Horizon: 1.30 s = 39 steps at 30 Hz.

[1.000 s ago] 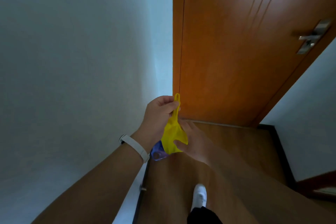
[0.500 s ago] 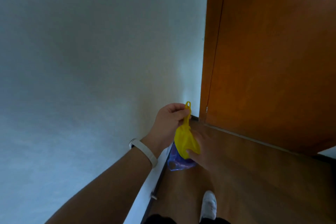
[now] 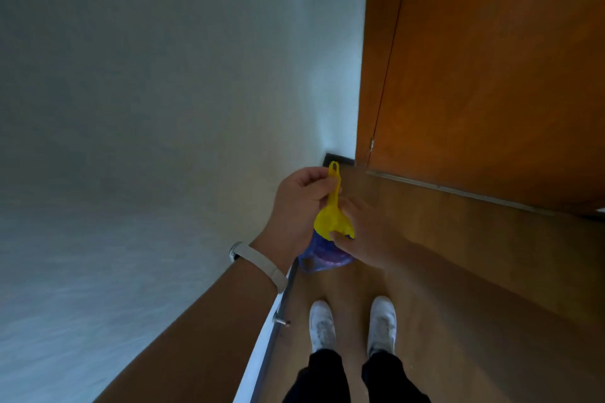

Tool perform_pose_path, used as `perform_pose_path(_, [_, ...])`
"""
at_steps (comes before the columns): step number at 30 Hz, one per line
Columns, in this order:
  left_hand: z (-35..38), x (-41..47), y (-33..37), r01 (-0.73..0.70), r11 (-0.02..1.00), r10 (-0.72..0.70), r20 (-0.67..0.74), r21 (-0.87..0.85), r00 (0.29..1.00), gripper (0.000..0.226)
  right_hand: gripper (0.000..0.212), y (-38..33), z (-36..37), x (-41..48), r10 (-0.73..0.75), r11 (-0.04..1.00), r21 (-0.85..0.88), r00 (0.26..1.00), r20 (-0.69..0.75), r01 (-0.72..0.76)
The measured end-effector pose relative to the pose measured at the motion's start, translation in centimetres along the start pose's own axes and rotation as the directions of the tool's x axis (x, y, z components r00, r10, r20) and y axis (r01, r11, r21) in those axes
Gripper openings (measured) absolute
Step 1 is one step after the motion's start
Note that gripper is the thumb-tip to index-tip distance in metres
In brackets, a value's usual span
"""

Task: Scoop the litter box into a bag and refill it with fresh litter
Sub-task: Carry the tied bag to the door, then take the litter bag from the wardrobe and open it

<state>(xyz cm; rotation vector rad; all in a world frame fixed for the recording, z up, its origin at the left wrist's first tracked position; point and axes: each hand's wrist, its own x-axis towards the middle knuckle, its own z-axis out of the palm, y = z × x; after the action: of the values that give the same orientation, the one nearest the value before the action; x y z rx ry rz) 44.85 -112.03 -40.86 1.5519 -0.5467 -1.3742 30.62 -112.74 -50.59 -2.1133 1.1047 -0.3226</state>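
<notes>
A blue-purple bag [image 3: 319, 257] hangs under the hands, its contents hidden. The left hand [image 3: 299, 206] pinches the yellow scoop [image 3: 330, 221] by its handle. The right hand [image 3: 365, 234] grips the scoop's bowl above the floor [image 3: 474, 271].

Most of the purple bag [image 3: 322, 259] behind the yellow scoop [image 3: 330, 221] and right hand [image 3: 368, 235], contents unseen.

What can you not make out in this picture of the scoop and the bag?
Head view, blue bag: mostly hidden by the yellow scoop, left hand and right hand; contents and holder unclear.
Head view, right hand's grip: mostly hidden behind the scoop.
Head view, litter box: outside the frame.
</notes>
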Motion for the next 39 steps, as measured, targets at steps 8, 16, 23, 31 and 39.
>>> perform_pose_path(8, [-3.2,9.1,-14.0,0.157,0.985,-0.154,-0.04,0.078,0.987,0.012,0.062,10.0,9.8,0.9,0.152,0.983,-0.124,0.981,0.121,-0.137])
perform_pose_path(16, [-5.1,17.5,-28.2,0.212,0.934,-0.165,-0.179,0.287,0.97,0.015,0.067,18.7,16.9,1.1,0.229,0.914,-0.369,0.966,0.121,-0.17])
perform_pose_path(23, [-5.8,21.3,-36.6,0.188,0.818,-0.104,-0.183,0.544,0.978,0.012,0.052,21.9,19.1,0.3,0.254,0.878,-0.439,0.963,0.086,-0.192])
perform_pose_path(31, [-6.7,19.0,-33.6,0.138,0.772,-0.11,-0.083,0.62,0.99,0.019,0.053,20.0,16.4,-0.1,0.366,0.854,-0.442,0.92,0.139,-0.273])
perform_pose_path(39, [-7.1,13.2,-23.4,-0.184,0.447,-0.029,0.22,0.875,0.975,0.051,0.053,12.6,8.1,-0.5,0.392,0.838,-0.455,0.913,0.116,-0.302])
